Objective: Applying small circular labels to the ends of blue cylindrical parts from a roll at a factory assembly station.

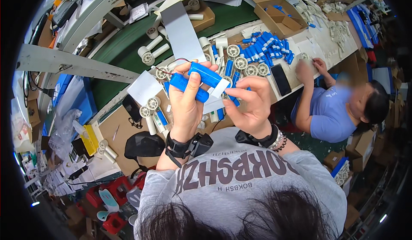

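Cluttered desk. Left hand grips two blue battery packs — right hand, fingers parted, at a white label.

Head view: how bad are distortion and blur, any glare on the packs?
Head view: strong fisheye, green belt visibly bowed, black rim; head view: left hand, right hand and blue packs fairly sharp, no obscuring glare; head view: blurred patch over the co-worker, bright light streak low right.

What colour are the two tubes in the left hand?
The two tubes are bright blue; they show best in the head view.
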Tool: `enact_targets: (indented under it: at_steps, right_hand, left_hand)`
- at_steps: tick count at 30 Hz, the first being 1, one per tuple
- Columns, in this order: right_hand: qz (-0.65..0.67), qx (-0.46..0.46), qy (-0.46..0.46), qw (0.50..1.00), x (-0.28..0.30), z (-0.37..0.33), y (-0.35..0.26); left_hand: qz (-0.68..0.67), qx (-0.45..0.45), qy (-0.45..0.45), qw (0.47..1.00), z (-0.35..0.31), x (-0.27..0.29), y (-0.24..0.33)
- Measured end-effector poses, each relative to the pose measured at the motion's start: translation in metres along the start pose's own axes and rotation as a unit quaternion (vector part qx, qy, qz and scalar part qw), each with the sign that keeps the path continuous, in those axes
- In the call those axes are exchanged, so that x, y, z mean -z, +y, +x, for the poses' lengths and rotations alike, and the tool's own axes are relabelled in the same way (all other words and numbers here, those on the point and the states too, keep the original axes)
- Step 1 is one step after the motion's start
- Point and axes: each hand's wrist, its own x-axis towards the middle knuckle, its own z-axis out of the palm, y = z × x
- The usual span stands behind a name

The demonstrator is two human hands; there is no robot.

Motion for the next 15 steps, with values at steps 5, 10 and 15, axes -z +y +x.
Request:
enact_targets:
  at_steps: [5,10,15]
  right_hand:
    - [-0.022,-0.007,0.011,1.000,-0.010,-0.001,0.004]
    - [-0.023,-0.026,0.007,0.999,-0.015,-0.002,0.009]
    - [-0.023,-0.029,0.014,0.999,-0.018,-0.004,0.013]
  left_hand:
    - [0.010,-0.033,0.020,0.999,-0.001,-0.004,0.000]
    - [0.017,-0.040,0.033,0.999,-0.003,-0.005,-0.002]
    - [0.014,-0.042,0.038,0.998,-0.003,-0.004,-0.003]
